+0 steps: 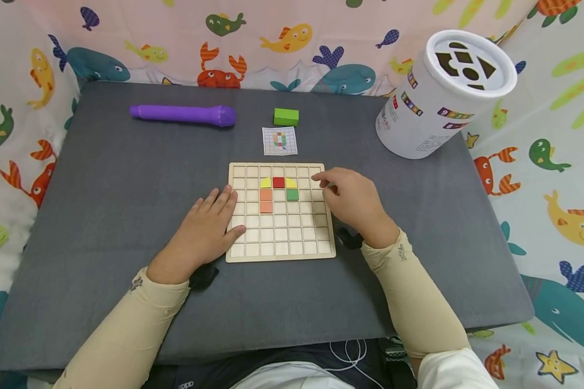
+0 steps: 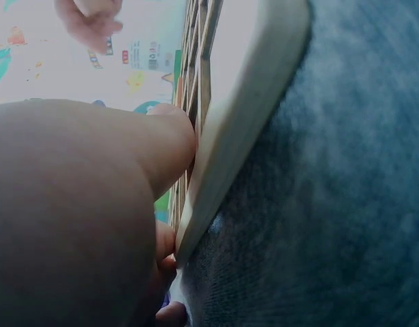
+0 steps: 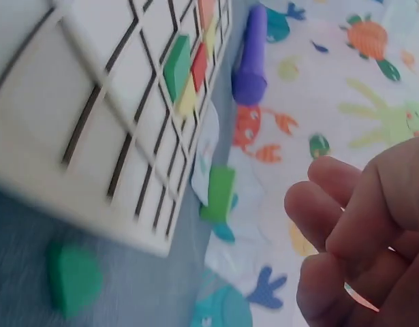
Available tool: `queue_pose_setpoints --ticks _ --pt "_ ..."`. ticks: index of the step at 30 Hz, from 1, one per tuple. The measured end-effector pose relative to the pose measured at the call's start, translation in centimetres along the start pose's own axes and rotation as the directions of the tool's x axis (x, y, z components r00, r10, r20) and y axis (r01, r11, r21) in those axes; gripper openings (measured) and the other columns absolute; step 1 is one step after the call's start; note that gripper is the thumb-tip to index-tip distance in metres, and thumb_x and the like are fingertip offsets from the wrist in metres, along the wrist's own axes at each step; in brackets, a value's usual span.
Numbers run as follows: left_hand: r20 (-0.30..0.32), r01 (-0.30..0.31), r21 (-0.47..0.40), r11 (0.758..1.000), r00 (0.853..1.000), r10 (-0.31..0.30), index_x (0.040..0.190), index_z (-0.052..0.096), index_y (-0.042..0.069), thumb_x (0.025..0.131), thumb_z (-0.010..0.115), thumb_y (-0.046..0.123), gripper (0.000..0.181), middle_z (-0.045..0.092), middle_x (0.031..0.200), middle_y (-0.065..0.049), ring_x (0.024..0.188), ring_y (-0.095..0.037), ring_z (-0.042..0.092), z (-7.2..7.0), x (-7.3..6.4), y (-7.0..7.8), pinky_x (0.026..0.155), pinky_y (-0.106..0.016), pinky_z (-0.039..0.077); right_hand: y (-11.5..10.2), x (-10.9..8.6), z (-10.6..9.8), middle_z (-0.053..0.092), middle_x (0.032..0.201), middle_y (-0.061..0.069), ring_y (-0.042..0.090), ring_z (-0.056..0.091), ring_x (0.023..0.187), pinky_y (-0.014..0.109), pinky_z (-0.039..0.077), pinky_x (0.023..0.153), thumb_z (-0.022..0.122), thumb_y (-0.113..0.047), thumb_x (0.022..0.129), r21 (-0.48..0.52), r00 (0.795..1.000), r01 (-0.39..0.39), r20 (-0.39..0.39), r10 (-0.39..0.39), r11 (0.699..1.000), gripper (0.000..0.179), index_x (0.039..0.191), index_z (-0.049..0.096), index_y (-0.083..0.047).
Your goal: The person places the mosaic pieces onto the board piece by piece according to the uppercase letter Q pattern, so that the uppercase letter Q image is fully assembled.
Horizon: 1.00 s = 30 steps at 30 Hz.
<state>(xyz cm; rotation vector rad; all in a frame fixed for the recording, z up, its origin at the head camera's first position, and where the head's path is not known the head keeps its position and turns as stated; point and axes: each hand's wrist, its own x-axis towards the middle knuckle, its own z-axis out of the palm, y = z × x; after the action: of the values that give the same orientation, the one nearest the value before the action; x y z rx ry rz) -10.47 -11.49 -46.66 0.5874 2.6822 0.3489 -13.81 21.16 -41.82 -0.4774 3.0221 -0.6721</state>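
Observation:
A wooden grid board (image 1: 280,234) lies on the grey table. On it are an arch of colored tiles: a red tile (image 1: 278,182) between two yellow tiles (image 1: 291,183), two orange tiles (image 1: 265,207) at left and a green tile (image 1: 292,195) at right. My left hand (image 1: 201,232) rests on the board's left edge, fingers straight, thumb over the lower squares. Over the upper right edge hovers my right hand (image 1: 352,200), its fingers loosely bent with nothing visible between them. A loose green piece (image 3: 76,279) lies beside the board in the right wrist view; the head view hides it.
Behind the board lie a small pattern card (image 1: 279,141) and a light green block (image 1: 286,117). A purple microphone-shaped stick (image 1: 182,114) is at the back left. A white tub with a shape-slotted lid (image 1: 418,119) stands at the back right.

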Motion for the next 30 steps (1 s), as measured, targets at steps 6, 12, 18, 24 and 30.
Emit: queue_pose_setpoints --ticks 6,12,18,24,30 --pt "-0.002 0.002 -0.005 1.000 1.000 -0.002 0.170 0.012 0.000 0.112 0.052 0.046 0.084 0.007 0.177 -0.017 0.162 -0.041 0.006 -0.2 0.0 0.2 0.128 -0.060 0.008 2.7 -2.8 -1.1 0.072 0.097 0.000 0.018 0.053 0.069 0.038 0.041 0.056 0.052 -0.002 0.097 0.066 0.993 -0.060 -0.101 0.066 0.996 0.039 0.119 0.083 -0.013" --pt "-0.003 0.010 0.002 1.000 1.000 -0.010 0.170 0.012 -0.001 0.111 0.053 0.046 0.085 0.007 0.177 -0.017 0.162 -0.042 0.007 -0.3 0.0 0.3 0.128 -0.060 0.008 5.0 -3.9 -1.2 0.073 0.106 0.004 0.021 0.057 0.078 0.041 0.045 0.062 0.053 -0.005 0.096 0.055 0.985 -0.158 -0.067 0.161 0.986 0.043 0.130 0.078 -0.011" --pt "-0.012 0.010 0.011 1.000 1.000 -0.010 0.170 0.013 -0.001 0.111 0.053 0.046 0.085 0.007 0.177 -0.017 0.162 -0.042 0.008 -0.1 -0.1 0.4 0.128 -0.060 0.008 6.2 -4.2 -1.1 0.068 0.135 0.016 0.039 0.061 0.113 0.057 0.052 0.088 0.061 -0.012 0.098 -0.025 0.977 -0.213 -0.001 0.213 0.977 0.050 0.147 0.065 -0.007" --pt "-0.005 0.011 0.006 1.000 1.000 -0.011 0.170 0.012 -0.001 0.111 0.052 0.046 0.085 0.007 0.177 -0.017 0.162 -0.042 0.007 -0.1 -0.1 0.4 0.128 -0.060 0.008 7.0 -4.3 -0.4 0.059 0.148 0.020 0.046 0.052 0.136 0.065 0.044 0.108 0.063 -0.018 0.101 -0.097 0.976 -0.205 0.050 0.210 0.974 0.048 0.148 0.063 -0.005" --pt "-0.004 0.011 0.010 1.000 1.000 -0.011 0.170 0.012 -0.001 0.111 0.052 0.046 0.085 0.006 0.177 -0.017 0.162 -0.041 0.006 -0.1 0.0 0.4 0.128 -0.060 0.007 7.3 -4.0 0.1 0.066 0.142 0.015 0.043 0.057 0.132 0.065 0.047 0.104 0.063 -0.016 0.103 -0.152 0.990 -0.128 0.043 0.136 0.980 0.038 0.139 0.071 -0.007"
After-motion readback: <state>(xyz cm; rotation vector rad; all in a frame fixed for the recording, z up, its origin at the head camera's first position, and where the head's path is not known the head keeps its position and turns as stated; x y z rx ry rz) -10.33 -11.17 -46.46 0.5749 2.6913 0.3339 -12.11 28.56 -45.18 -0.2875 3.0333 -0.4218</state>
